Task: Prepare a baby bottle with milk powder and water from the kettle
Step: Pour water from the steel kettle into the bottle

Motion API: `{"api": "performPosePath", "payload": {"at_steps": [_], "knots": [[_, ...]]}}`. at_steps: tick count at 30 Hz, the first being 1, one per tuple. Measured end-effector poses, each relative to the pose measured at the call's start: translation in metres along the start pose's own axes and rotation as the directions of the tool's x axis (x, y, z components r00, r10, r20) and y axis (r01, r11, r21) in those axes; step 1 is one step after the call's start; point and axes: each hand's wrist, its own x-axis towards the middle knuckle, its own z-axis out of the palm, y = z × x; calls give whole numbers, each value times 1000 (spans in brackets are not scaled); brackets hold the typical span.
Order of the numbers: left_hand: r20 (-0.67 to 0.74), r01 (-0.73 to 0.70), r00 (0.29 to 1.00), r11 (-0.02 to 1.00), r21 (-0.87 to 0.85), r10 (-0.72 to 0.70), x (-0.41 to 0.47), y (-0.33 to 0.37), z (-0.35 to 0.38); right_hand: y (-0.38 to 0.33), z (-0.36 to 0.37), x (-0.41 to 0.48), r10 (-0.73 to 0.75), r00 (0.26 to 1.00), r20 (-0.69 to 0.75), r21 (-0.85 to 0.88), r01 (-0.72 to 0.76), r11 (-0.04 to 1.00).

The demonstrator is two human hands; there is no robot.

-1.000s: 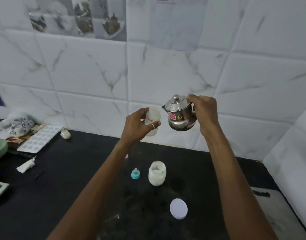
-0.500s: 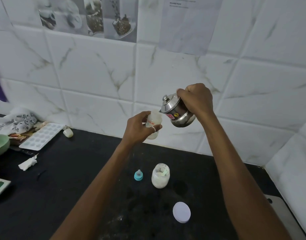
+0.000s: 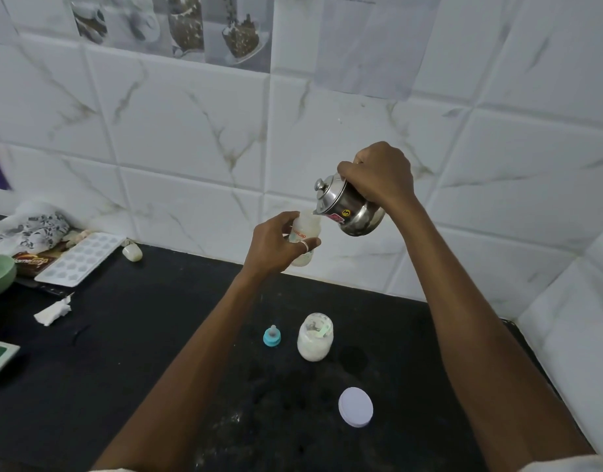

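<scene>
Since a second ago the kettle (image 3: 349, 209) has tipped steeply in the right hand (image 3: 378, 175) — fingers wrapped over its top — spout at the mouth of the baby bottle (image 3: 305, 238), which left-hand (image 3: 276, 245) fingers clasp upright above the table (image 3: 140, 335) — evidently to catch the water.

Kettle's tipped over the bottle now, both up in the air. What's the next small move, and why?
Probably hold the tilt steady and let water run in. The right hand has the steel kettle tipped with its spout at the open mouth of the baby bottle, gripped in the left hand. Whether water is flowing, or the fill level, cannot be made out. The teal nipple is off, on the counter.
</scene>
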Motion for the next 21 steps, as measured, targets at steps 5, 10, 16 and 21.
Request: {"api": "performPosePath", "payload": {"at_steps": [5, 10, 16, 21], "knots": [[-22, 1, 1000, 1000, 2, -1, 0, -3, -3, -4, 0, 2, -13, 1000, 8, -18, 13, 1000], [-25, -1, 1000, 1000, -5, 1, -1, -4, -4, -11, -2, 4, -55, 998, 41, -53, 58, 997], [-21, 5, 1000, 1000, -6, -6, -3, -6, -4, -15, -3, 8, -90, 994, 60, -102, 96, 990], [-20, 5, 1000, 1000, -8, -5, -2, -9, -3, -17, 0, 9, -107, 992, 69, -111, 114, 987]]}}
